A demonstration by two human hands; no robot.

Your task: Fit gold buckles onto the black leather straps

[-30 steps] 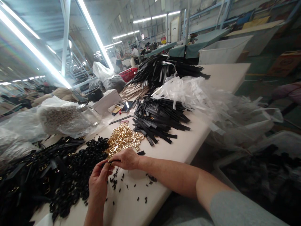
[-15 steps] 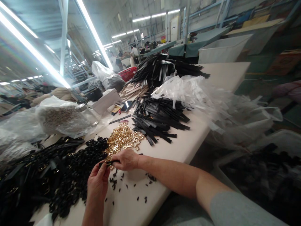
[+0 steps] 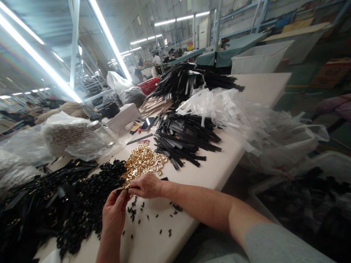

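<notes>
My left hand point(image 3: 116, 206) is closed in a pinch on a black strap point(image 3: 119, 191), whose end shows at the fingertips. Close against it, my right hand point(image 3: 146, 185) has its fingers pressed together at the same spot, where a small glint of gold metal shows. A dark strap end point(image 3: 165, 179) sticks out behind the right wrist. Just beyond the hands lies a heap of gold buckles point(image 3: 142, 159). To their left spreads a pile of small black loops point(image 3: 109, 179). The fingers partly hide what lies between the hands.
Tiny black pieces point(image 3: 132, 212) are scattered on the white table point(image 3: 153, 233). Black straps point(image 3: 186, 135) lie beyond the buckles, finished-looking straps with buckles point(image 3: 35, 204) at left. White plastic point(image 3: 219, 106) drapes over the right edge. A clear jar point(image 3: 102, 133) and a phone point(image 3: 148, 123) stand farther back.
The fingers of both hands have come slightly closer together. Less strap shows between them, and more of the strap end shows behind my right wrist.
</notes>
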